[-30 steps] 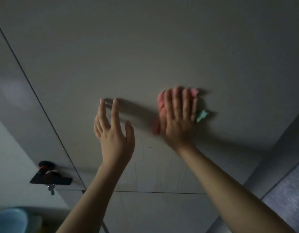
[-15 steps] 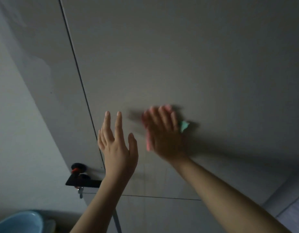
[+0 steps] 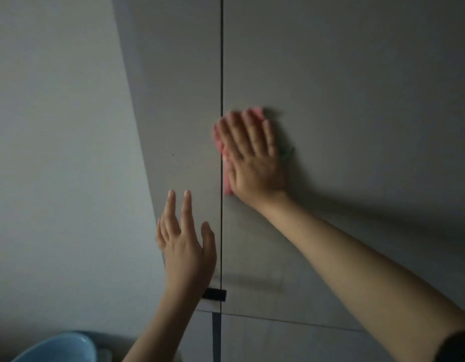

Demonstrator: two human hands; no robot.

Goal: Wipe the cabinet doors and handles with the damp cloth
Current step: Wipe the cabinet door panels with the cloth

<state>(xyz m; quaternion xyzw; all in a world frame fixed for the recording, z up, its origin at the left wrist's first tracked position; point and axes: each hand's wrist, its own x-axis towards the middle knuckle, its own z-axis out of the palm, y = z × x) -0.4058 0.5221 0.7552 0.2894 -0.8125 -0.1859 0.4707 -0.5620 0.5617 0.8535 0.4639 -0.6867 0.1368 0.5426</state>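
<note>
Two tall grey cabinet doors meet at a dark vertical gap: a narrow left door (image 3: 179,105) and a wide right door (image 3: 356,87). My right hand (image 3: 252,158) lies flat on the right door beside the gap and presses a pink cloth (image 3: 227,178) against it. Only the cloth's edges show around the fingers and palm. My left hand (image 3: 185,246) is raised lower down, in front of the left door, fingers spread and holding nothing. A small black handle (image 3: 216,294) sits at the doors' lower edge, partly behind my left wrist.
A pale wall (image 3: 59,152) runs along the left side. A light blue basin (image 3: 56,348) shows at the bottom left corner. Below a horizontal seam, lower cabinet doors (image 3: 278,340) continue downward. The scene is dim.
My right hand has slid the cloth leftward across the door, up to the gap between the doors. The view has swung so the gap now stands vertical. My left hand stayed raised and empty.
</note>
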